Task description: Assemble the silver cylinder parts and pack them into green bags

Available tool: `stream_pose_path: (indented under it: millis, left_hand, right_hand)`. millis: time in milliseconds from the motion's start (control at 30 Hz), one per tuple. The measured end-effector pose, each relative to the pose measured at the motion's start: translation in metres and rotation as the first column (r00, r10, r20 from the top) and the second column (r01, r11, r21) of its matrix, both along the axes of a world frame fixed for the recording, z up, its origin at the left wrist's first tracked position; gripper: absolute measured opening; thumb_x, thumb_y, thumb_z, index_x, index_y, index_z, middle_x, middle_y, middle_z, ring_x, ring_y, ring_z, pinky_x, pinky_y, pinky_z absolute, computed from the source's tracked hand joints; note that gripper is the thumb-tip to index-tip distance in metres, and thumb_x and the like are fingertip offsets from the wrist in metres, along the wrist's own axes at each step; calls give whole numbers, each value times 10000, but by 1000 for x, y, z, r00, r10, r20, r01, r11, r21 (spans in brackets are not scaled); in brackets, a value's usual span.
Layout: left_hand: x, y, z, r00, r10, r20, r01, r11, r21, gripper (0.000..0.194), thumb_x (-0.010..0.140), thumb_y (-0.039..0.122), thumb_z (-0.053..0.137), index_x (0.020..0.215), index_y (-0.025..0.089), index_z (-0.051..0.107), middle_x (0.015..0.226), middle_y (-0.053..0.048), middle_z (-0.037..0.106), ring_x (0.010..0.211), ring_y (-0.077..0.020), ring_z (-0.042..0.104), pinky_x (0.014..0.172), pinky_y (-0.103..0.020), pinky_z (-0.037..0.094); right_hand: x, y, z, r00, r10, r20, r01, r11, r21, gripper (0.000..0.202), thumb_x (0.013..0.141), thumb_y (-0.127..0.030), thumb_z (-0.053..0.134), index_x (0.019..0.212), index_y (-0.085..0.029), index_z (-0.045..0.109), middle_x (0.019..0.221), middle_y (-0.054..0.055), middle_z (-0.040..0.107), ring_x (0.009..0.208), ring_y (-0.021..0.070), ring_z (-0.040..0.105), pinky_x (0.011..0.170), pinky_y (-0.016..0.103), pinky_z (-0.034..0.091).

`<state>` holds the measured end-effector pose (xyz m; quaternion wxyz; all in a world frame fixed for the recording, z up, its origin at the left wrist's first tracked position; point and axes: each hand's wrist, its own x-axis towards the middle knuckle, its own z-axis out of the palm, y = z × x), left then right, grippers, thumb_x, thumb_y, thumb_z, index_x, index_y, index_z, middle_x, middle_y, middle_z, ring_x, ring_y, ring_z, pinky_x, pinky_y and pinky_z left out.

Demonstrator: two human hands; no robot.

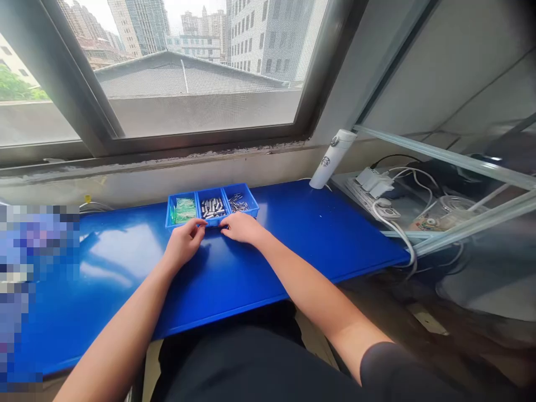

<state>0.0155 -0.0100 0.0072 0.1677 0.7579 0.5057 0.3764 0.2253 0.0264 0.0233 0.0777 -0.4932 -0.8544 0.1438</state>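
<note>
A blue tray with three compartments (209, 223) stands on the blue table, near the wall below the window. Its left compartment holds clear and green thin pieces (185, 210). Short silver and black cylindrical pieces (213, 208) fill the middle one, and thin dark metal pins (238, 202) lie in the right one. My left hand (185, 241) is at the tray's front left edge, fingers bent against the rim. My right hand (242, 227) curls at the front edge nearer the right compartment, partly hiding it. Both hands appear to grip the rim.
A white flask (333, 159) stands on the blue table (288, 229) at the back right. Beyond the right end are a power strip (383, 205) with chargers, white cables (396, 226) and a glass-edged metal frame (473, 223). A blurred-out area covers the far left.
</note>
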Motion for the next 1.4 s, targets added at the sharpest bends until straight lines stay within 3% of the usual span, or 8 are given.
stream_pose_path:
  millis: [333,567,700,933,1167,1400]
  left_hand:
    - [1,0,2,1000,0,-12,0,1000,-8,254,899,354,515,981,193,693,560,58,486,478,-105,404,546,-244,358]
    - [0,1,0,999,-16,-32,15,999,-32,259,900,353,516,990,190,696,565,50,519,493,-112,438,550,-244,371]
    - [-1,3,-3,994,-73,-82,66,993,-94,272,893,376,545,1005,188,708,580,40,567,511,-120,481,545,-245,375]
    - [-1,2,-3,996,-62,-71,57,996,-71,253,914,396,539,958,192,682,581,42,569,516,-119,491,547,-243,378]
    - [0,3,-4,998,-41,-47,40,998,-39,216,922,375,534,984,204,650,579,50,548,496,-117,479,541,-244,374]
    - [-4,6,-4,997,20,-69,-19,1000,10,258,955,410,482,935,198,629,603,24,591,513,-137,514,554,-254,388]
  right_hand:
    - [1,-1,-5,996,-29,-86,33,998,51,239,861,-242,643,1059,-264,775,1053,61,768,968,262,703,767,309,506]
    - [-4,-8,-2,997,-34,-75,35,999,12,137,866,-236,615,914,-223,742,912,75,753,804,232,683,646,282,438]
    - [-7,-12,2,989,11,-150,-13,1000,-11,75,847,-249,638,880,-205,688,843,54,722,725,195,635,620,265,391]
    - [-9,-19,11,934,7,-358,-28,998,-53,97,941,-238,532,932,-185,612,765,0,648,659,130,554,622,232,349]
    - [-14,-14,1,837,-53,-545,31,998,-49,210,992,-331,477,900,-179,590,703,-20,601,622,120,516,620,231,343]
    - [-16,-17,-1,819,-20,-573,-7,999,-45,192,976,-347,514,945,-189,619,673,-34,590,606,118,522,610,231,346]
